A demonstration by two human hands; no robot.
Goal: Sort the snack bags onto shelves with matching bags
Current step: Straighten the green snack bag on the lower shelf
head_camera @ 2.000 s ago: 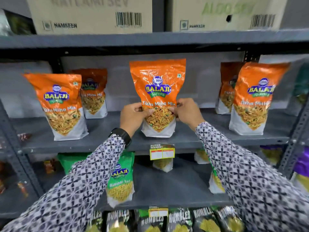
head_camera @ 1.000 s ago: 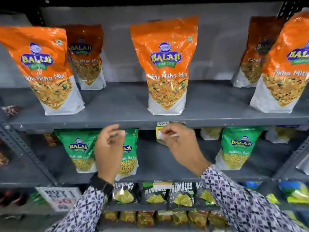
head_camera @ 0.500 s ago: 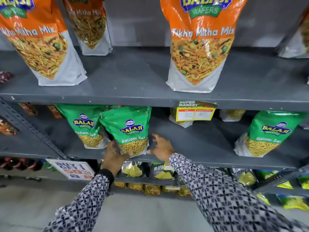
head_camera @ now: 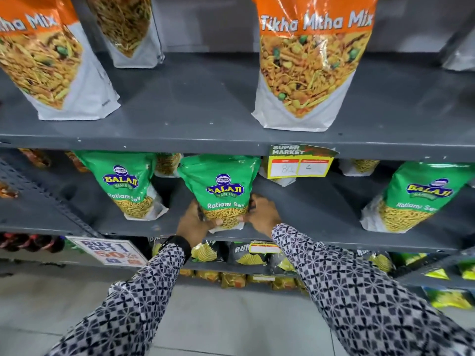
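Observation:
A green Ratlami Sev bag (head_camera: 223,183) stands upright at the front of the middle grey shelf (head_camera: 321,242). My left hand (head_camera: 195,223) grips its lower left corner and my right hand (head_camera: 264,214) grips its lower right corner. Two more green Ratlami Sev bags stand on the same shelf, one to the left (head_camera: 123,181) and one to the far right (head_camera: 416,199). On the upper shelf (head_camera: 180,140) stand orange Tikha Mitha Mix bags, one in the middle (head_camera: 311,65) and one at the left (head_camera: 46,60).
A yellow price tag (head_camera: 299,163) hangs from the upper shelf's front edge. A "Buy 1 Get 1" sign (head_camera: 109,250) hangs at lower left. Black Rumbles chip bags (head_camera: 244,253) and small yellow packets fill the shelves below. Grey floor tiles lie underneath.
Both hands left the orange bag on the upper shelf, dropped to the middle shelf, and closed on the green Ratlami Sev bag, which now sits further right. The view tilted down.

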